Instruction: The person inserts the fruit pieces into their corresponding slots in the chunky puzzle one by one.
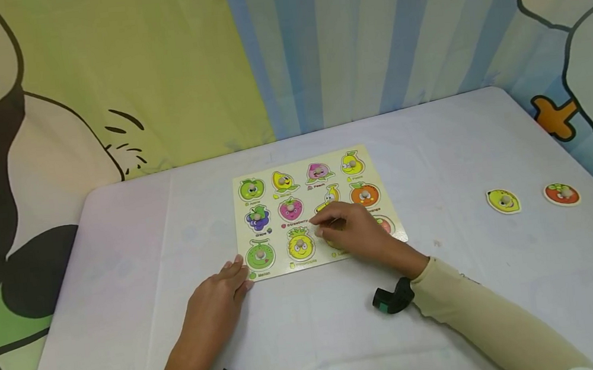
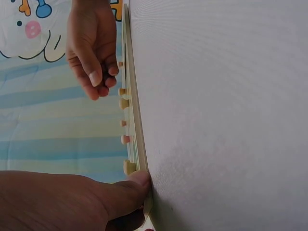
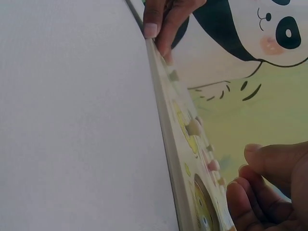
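A wooden fruit puzzle board lies flat on the table, with knobbed pieces such as a melon, a pineapple and a strawberry in it. At its near left corner my left hand holds the board, thumb against the front edge. Above the board's near right part hovers my right hand, fingers loosely bent and nothing between them. It hides part of the bottom row. A recessed yellow face without a knob shows near it in the right wrist view.
Loose on the table's right side are a lemon piece and a tomato piece, both knobbed. The white-covered table meets a cartoon-printed cloth behind. Each wrist carries a black camera mount.
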`<state>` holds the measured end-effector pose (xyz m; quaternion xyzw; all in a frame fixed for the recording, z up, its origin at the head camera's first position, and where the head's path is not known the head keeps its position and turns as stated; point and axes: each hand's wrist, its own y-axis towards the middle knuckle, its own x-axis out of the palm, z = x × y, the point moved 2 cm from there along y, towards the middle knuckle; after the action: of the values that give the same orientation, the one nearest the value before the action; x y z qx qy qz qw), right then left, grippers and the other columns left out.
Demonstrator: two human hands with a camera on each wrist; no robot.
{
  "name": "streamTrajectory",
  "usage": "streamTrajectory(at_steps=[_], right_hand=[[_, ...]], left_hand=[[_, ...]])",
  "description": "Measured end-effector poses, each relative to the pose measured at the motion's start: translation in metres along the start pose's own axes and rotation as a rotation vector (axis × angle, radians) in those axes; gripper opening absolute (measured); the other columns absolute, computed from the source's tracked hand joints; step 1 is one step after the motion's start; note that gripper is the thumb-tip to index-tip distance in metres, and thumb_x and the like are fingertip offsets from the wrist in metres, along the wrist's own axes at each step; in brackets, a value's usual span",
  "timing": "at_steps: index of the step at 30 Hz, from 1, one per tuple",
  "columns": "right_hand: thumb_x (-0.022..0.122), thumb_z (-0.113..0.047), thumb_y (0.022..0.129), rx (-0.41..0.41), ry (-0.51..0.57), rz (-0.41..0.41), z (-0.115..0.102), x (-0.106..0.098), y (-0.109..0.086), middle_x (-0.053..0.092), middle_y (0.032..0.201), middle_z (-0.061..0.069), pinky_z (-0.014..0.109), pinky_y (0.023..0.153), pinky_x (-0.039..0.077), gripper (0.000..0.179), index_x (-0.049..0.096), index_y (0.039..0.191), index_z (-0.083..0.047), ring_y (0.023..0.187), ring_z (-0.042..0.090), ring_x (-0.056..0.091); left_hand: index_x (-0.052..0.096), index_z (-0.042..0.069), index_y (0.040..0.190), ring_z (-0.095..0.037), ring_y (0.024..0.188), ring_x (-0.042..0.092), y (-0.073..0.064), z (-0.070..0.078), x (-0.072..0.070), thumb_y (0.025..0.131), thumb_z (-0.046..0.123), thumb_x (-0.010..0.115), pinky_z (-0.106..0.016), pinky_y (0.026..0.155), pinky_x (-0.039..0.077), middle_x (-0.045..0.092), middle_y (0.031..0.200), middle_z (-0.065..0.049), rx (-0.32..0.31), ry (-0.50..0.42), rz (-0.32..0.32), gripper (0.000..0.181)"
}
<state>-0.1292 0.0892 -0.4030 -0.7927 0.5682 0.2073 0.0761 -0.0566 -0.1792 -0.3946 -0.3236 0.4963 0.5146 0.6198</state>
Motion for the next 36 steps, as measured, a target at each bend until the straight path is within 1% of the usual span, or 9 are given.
streamTrajectory(at_steps=[5,9,14,19,27,31,36], right_hand=[[0.073,-0.005,0.087,0.031,-0.025,0.046,0.003,-0.018,-0.002,0.067,0.101,-0.003,0.028,0.078,0.055,0.020,0.075,0.106,-0.008,0.088,0.012,0.061],[0.073,-0.005,0.087,0.029,-0.025,0.075,0.006,-0.032,-0.009,0.067,0.103,0.002,0.029,0.078,0.055,0.021,0.074,0.108,-0.006,0.089,0.014,0.062],[0.074,-0.008,0.087,0.066,-0.021,0.109,0.015,-0.051,-0.022,0.067,0.106,0.004,0.023,0.075,0.055,0.023,0.073,0.110,-0.004,0.087,0.016,0.064],[0.074,-0.012,0.088,0.105,-0.045,0.159,0.027,-0.075,-0.035,0.068,0.107,0.004,0.019,0.072,0.054,0.023,0.073,0.109,-0.005,0.087,0.017,0.064],[0.072,-0.014,0.090,0.115,-0.159,0.247,0.045,-0.113,-0.059,0.069,0.106,0.006,0.013,0.073,0.051,0.023,0.072,0.110,-0.003,0.090,0.004,0.062],[0.072,-0.017,0.091,0.153,-0.186,0.274,0.052,-0.125,-0.070,0.069,0.108,0.007,0.010,0.074,0.050,0.024,0.072,0.112,-0.006,0.089,0.002,0.063],[0.072,-0.014,0.090,0.176,-0.195,0.312,0.058,-0.134,-0.079,0.069,0.109,0.007,0.010,0.075,0.050,0.022,0.073,0.111,-0.006,0.090,0.000,0.063]], left_hand=[[0.069,-0.003,0.115,-0.034,0.114,0.060,0.000,0.002,0.000,0.078,0.004,0.081,-0.048,0.090,0.052,0.062,0.125,-0.016,-0.006,-0.001,-0.002,0.040],[0.069,-0.002,0.116,-0.034,0.115,0.060,0.001,0.004,0.000,0.078,0.003,0.081,-0.047,0.091,0.051,0.062,0.126,-0.015,-0.009,-0.005,-0.004,0.040],[0.069,-0.002,0.116,-0.033,0.115,0.060,0.001,0.005,0.000,0.079,0.005,0.081,-0.048,0.091,0.051,0.062,0.126,-0.015,-0.014,-0.002,-0.006,0.040],[0.069,-0.002,0.117,-0.033,0.116,0.059,0.001,0.005,-0.001,0.080,0.006,0.080,-0.048,0.090,0.051,0.061,0.127,-0.015,-0.018,-0.008,-0.012,0.039],[0.068,-0.002,0.117,-0.034,0.116,0.059,0.000,0.005,-0.002,0.080,0.006,0.079,-0.049,0.090,0.051,0.060,0.128,-0.015,-0.035,-0.012,-0.024,0.039],[0.068,-0.002,0.118,-0.034,0.117,0.058,-0.001,0.005,-0.002,0.081,0.006,0.079,-0.049,0.091,0.051,0.060,0.128,-0.014,-0.047,-0.011,-0.031,0.039],[0.068,-0.002,0.118,-0.033,0.117,0.058,-0.001,0.004,-0.002,0.081,0.007,0.079,-0.049,0.091,0.051,0.060,0.128,-0.014,-0.055,-0.009,-0.030,0.039]])
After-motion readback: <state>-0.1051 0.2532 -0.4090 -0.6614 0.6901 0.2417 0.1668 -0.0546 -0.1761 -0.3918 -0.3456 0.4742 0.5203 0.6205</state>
